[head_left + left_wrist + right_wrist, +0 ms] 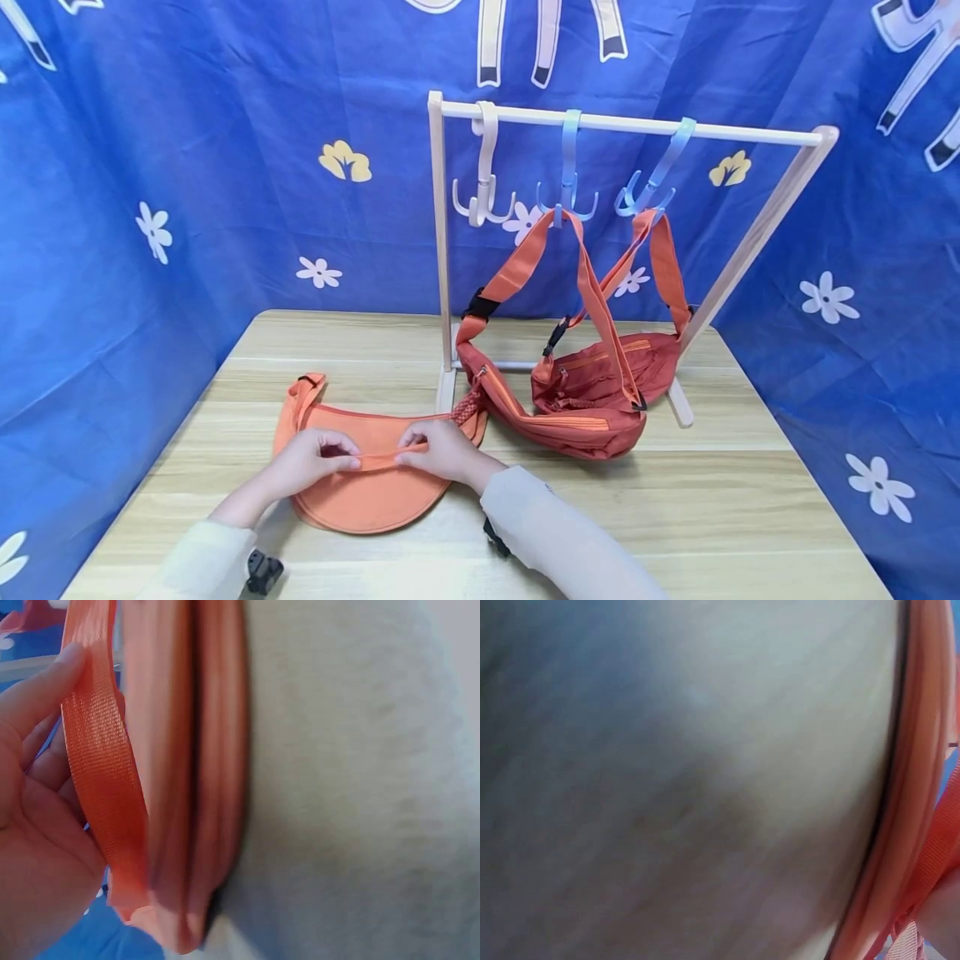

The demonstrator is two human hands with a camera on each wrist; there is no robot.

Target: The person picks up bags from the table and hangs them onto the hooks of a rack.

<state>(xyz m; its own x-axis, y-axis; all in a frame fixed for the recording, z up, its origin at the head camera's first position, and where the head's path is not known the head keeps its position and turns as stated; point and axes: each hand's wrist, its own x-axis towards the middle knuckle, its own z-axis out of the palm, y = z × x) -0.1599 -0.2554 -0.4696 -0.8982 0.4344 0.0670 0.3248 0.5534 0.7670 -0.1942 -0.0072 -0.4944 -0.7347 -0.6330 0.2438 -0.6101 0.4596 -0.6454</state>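
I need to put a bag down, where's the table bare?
Bare: the table's right front, right of the right hand, and the back left corner. Crowded: under the rack, where two bags hang.

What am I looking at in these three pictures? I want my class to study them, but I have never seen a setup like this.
No machine here: a person wears three cameras. The head view looks down at a pale wooden table. The other two are wrist views, very close and blurred.

The left hand and right hand both pinch a flat orange woven strap lying across a light orange crescent-shaped fabric bag. The left wrist view shows that strap against the fingers.

Behind stands a white wooden rail rack. Two darker red-orange bags hang by their straps from blue plastic hooks; a white hook is bare.
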